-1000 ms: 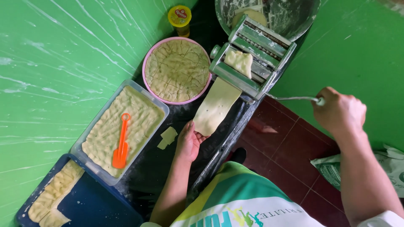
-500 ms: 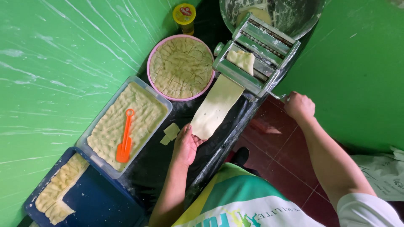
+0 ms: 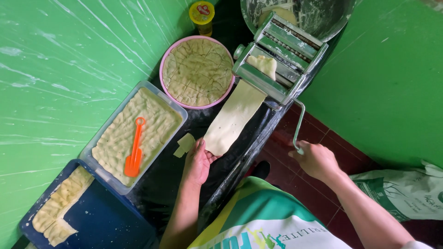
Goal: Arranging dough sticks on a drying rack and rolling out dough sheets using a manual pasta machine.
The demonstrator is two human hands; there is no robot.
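Note:
A metal hand-cranked dough roller (image 3: 281, 55) stands at the far end of a dark narrow counter (image 3: 170, 175). A lump of dough (image 3: 263, 64) sits in its rollers, and a thin flat dough sheet (image 3: 233, 117) comes out below. My left hand (image 3: 197, 161) lies palm up under the sheet's lower end and supports it. My right hand (image 3: 316, 159) grips the crank handle (image 3: 299, 124), which now hangs low beside the machine.
A pink round tray (image 3: 197, 71) holds scored dough. A clear rectangular tub (image 3: 134, 136) holds dough and an orange scraper (image 3: 134, 150). Also present: a blue tray (image 3: 92, 216) with dough strips, a small dough scrap (image 3: 185, 144), a yellow-lidded jar (image 3: 202, 14), a metal bowl (image 3: 323, 14), a sack (image 3: 406, 191) on red floor tiles.
My right hand has swung the crank from high on the right down and toward me. The dough sheet has come out longer. My left hand stays under its end.

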